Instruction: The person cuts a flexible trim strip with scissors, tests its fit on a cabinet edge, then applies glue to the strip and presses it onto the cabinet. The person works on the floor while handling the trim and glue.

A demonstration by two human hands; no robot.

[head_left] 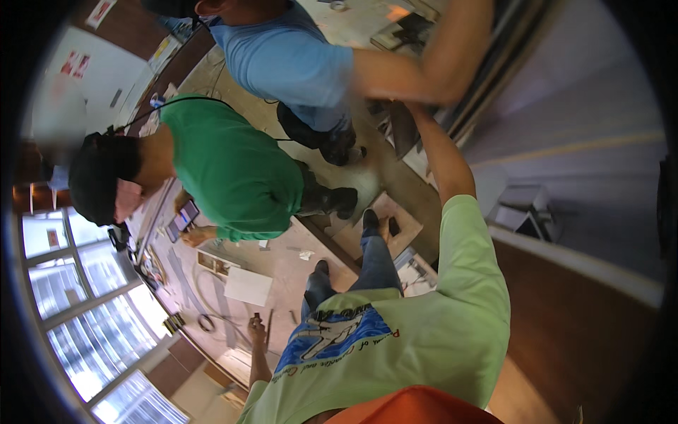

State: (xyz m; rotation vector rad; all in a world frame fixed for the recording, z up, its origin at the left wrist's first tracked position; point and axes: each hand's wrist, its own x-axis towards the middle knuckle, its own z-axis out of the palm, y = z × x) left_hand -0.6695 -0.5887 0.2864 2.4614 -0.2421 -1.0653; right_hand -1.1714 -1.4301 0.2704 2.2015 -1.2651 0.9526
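Note:
My left hand (257,333) is closed, low over the pinkish worktop (286,272). Pinched at its fingertips is a small dark brown piece (256,316), too small to make out. Just right of this hand lies a thin dark strip (269,327). My right arm stretches far forward, and the right hand (413,107) is partly covered by a co-worker's blurred arm (424,74); its fingers cannot be made out. Close to that hand is a dark flat piece (403,131).
A co-worker in a blue shirt (282,60) stands ahead; another in a green shirt (229,166) handles a phone (182,218) at the left. On the worktop lie a white board (248,285), a small wooden box (212,263) and a black ring (206,323). A grey-white panel (565,113) rises at the right.

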